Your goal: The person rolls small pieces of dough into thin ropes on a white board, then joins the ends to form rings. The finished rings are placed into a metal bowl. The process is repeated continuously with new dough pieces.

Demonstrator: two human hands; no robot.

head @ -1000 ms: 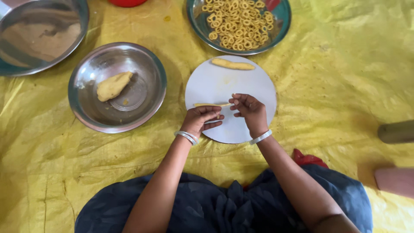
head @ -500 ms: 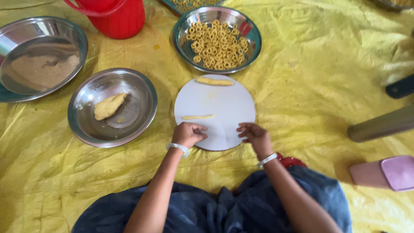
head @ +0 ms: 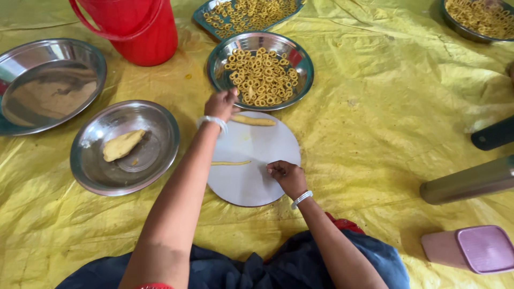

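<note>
Left hand [head: 220,105] now forward at steel bowl [head: 300,80] rim, fingers pinched together; right hand [head: 286,176] curled shut on white round board [head: 267,144].

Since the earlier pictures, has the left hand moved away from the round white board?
Yes. The left hand has moved forward, from the near edge of the round white board to its far edge, at the bowl of dough rings.

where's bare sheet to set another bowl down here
Bare yellow sheet lies right of the white round board, up to the metal cylinder. Left is crowded: dough bowl and empty bowl. Above, the ring bowl touches the board.
</note>
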